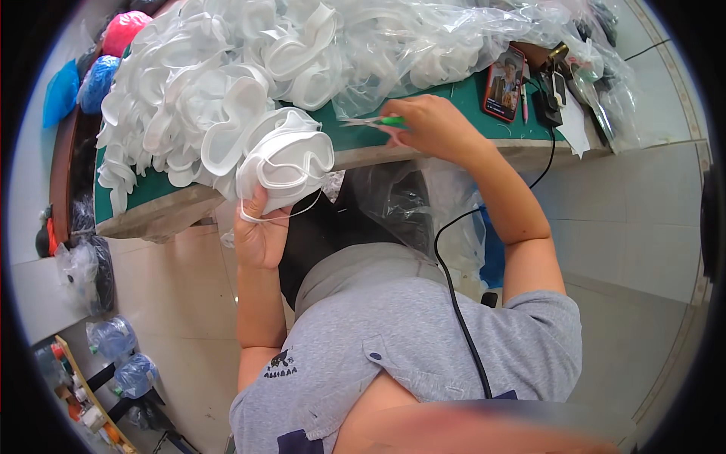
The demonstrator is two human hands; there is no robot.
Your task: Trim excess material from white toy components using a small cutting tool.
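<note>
My left hand (261,238) is closed around the lower edge of several stacked white padded pieces (291,170), shaped like eye masks. A thin white cord loops across the front of the stack and hangs below it. The stack is held up at the table's front edge, against the pile. To its right, over the green tabletop (355,138), my right hand (435,129) grips a small pair of scissors (370,121) with green and pink on the handles. Their blades point left, toward the stack, and do not touch it. Some fingers of my right hand are hidden.
A large heap of similar white pieces (174,106) covers the table's left and back. Clear plastic sheeting (476,30) lies behind. At right are a phone (504,83), a pen (524,104) and a black box (546,110). A black cable (446,272) crosses my front.
</note>
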